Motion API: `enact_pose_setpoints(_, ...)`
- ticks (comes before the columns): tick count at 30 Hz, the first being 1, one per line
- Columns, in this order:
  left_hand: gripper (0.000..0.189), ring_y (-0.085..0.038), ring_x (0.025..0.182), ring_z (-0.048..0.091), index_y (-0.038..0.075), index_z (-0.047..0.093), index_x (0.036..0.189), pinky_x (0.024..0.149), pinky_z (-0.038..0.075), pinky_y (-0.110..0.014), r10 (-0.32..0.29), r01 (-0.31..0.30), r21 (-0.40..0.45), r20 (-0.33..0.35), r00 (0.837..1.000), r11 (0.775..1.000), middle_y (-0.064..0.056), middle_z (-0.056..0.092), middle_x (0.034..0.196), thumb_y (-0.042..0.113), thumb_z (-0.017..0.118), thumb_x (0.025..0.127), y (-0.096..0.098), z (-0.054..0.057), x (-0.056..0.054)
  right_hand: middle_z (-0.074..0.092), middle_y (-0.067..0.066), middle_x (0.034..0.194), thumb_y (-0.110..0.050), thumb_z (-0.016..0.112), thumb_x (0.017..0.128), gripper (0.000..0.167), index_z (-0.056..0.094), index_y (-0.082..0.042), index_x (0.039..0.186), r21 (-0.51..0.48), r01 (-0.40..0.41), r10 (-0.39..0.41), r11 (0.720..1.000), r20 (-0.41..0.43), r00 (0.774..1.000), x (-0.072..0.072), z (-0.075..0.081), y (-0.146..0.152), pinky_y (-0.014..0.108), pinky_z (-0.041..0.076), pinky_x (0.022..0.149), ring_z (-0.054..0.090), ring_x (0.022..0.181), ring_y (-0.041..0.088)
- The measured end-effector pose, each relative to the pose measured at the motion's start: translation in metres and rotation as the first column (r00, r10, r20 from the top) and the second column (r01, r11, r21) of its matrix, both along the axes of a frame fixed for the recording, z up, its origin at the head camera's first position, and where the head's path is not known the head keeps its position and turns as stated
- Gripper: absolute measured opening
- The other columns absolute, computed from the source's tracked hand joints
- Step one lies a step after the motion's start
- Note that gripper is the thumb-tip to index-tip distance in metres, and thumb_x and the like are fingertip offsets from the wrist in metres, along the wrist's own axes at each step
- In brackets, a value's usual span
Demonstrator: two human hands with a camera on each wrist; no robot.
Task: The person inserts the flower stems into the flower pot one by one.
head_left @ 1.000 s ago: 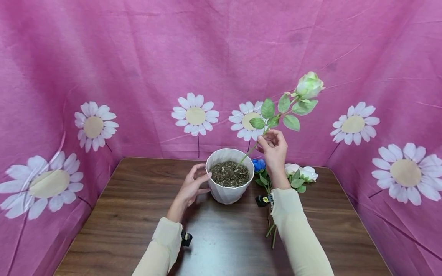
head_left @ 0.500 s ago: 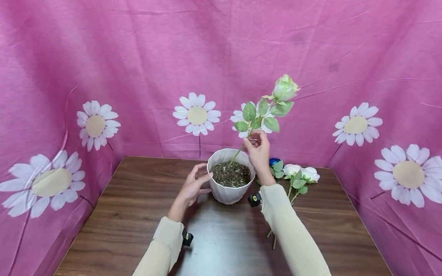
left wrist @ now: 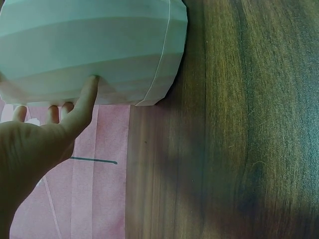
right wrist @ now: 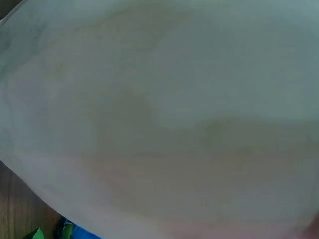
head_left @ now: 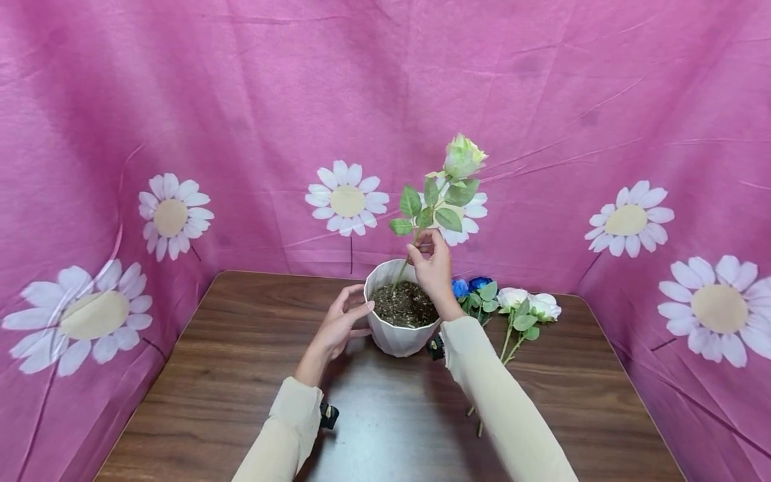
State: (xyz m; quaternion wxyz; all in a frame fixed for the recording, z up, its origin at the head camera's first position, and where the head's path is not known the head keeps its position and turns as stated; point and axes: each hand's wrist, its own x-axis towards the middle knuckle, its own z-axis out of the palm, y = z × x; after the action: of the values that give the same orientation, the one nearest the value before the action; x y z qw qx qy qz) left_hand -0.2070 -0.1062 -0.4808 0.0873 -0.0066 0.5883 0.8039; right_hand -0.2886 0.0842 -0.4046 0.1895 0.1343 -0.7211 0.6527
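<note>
A pale green rose (head_left: 464, 158) leans to the right, with its stem's lower end at the soil in the white faceted pot (head_left: 397, 340). My right hand (head_left: 435, 269) pinches that stem between thumb and fingers, below the leaves and above the rim. On the pot's left side, my left hand (head_left: 339, 326) rests with extended fingers and thumb. The left wrist view shows a fingertip of the left hand (left wrist: 45, 139) against the pot wall (left wrist: 99, 45). Pot wall (right wrist: 164, 109) fills most of the right wrist view. Whether the stem end is buried cannot be told.
Right of the pot, blue roses (head_left: 479, 284) and white roses (head_left: 543, 306) lie on the wooden table (head_left: 229, 375). My right forearm partly covers their stems. Behind the table hangs a pink cloth (head_left: 253, 120) printed with daisies.
The right hand has moved left with the green rose, and the stem end has shifted left across the soil. More of the blue roses shows. The left hand stays at the pot.
</note>
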Motion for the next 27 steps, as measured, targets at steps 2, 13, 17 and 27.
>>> enact_pose_setpoints(2,0.055,-0.037,0.121,0.053,0.008,0.043,0.146,0.091,0.054,-0.062,-0.003,0.003,0.001,0.001,1.000,1.000,-0.026,0.042,0.139,0.010,0.066,0.097,0.000,0.000,-0.001,0.055,0.025,0.095,0.014,0.065,0.090,0.018,0.053,0.015,0.104,0.040,0.018,-0.018,0.999,-0.008,1.000,-0.002,-0.004,-0.003,0.037,0.063,0.066,0.061,0.081,0.025)
enact_pose_setpoints(13,0.054,-0.039,0.121,0.053,0.009,0.043,0.146,0.088,0.056,-0.059,0.004,-0.004,-0.015,-0.010,1.000,1.000,-0.027,0.043,0.140,0.011,0.066,0.097,0.001,-0.001,0.000,0.059,0.015,0.095,0.007,0.067,0.091,0.017,0.057,0.004,0.104,0.117,0.012,-0.011,0.993,-0.010,1.000,-0.003,-0.013,-0.009,0.027,0.061,0.067,0.063,0.086,0.029)
enact_pose_setpoints(17,0.055,-0.041,0.122,0.052,0.009,0.044,0.146,0.086,0.059,-0.056,0.004,-0.004,-0.016,-0.008,1.000,1.000,-0.027,0.043,0.140,0.012,0.067,0.096,0.000,-0.001,0.000,0.061,0.018,0.096,0.010,0.065,0.091,0.018,0.055,0.006,0.106,0.087,-0.014,0.012,0.996,0.014,1.000,-0.002,-0.018,-0.010,0.032,0.062,0.069,0.063,0.086,0.028)
enact_pose_setpoints(27,0.056,-0.038,0.121,0.053,0.011,0.044,0.147,0.085,0.059,-0.054,0.005,-0.005,-0.014,-0.003,1.000,1.000,-0.025,0.044,0.141,0.011,0.067,0.096,0.000,-0.001,0.001,0.063,0.025,0.102,0.009,0.062,0.094,0.019,0.053,0.006,0.111,0.151,-0.034,0.035,0.988,-0.003,0.999,-0.005,-0.024,-0.010,0.026,0.059,0.071,0.063,0.091,0.036)
